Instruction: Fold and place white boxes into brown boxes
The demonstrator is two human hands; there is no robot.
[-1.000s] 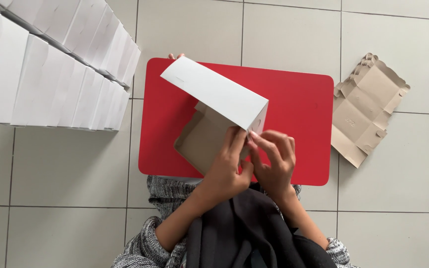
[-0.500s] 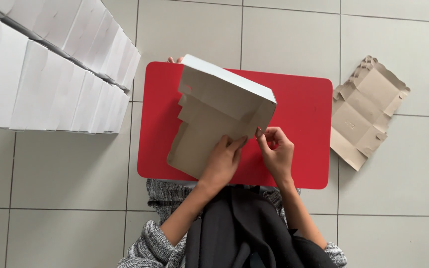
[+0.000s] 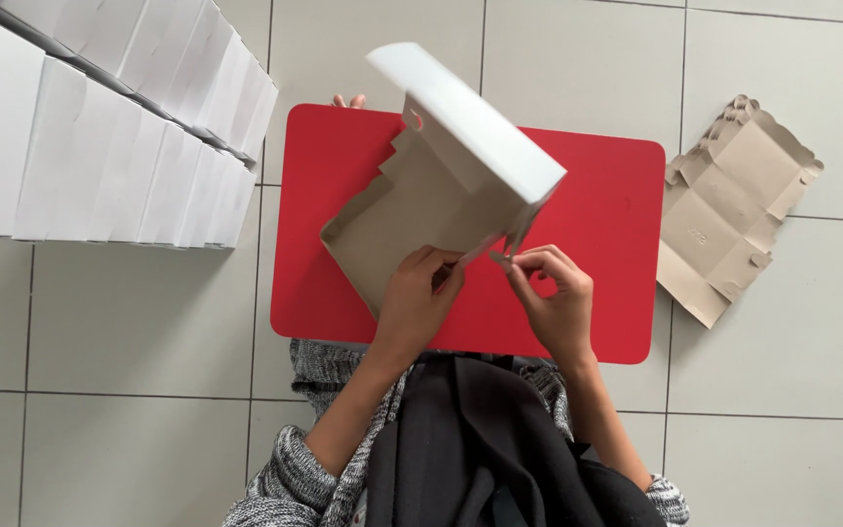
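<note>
A half-folded cardboard box [image 3: 441, 185], white outside and brown inside, is held tilted above a red mat [image 3: 597, 254]. My left hand [image 3: 420, 298] grips the box's near edge from below. My right hand [image 3: 553, 298] pinches a small flap at the box's near right corner. One white side panel stands raised at the top right of the box, and the brown inner face is turned toward me.
Rows of folded white boxes [image 3: 100, 127] lie stacked at the upper left on the tiled floor. A pile of flat brown cardboard blanks [image 3: 734, 210] lies right of the mat. Toes [image 3: 348, 101] show past the mat's far edge.
The box has been tipped and turned so its brown inside now faces up and spreads wider. My right hand has shifted right onto the corner flap.
</note>
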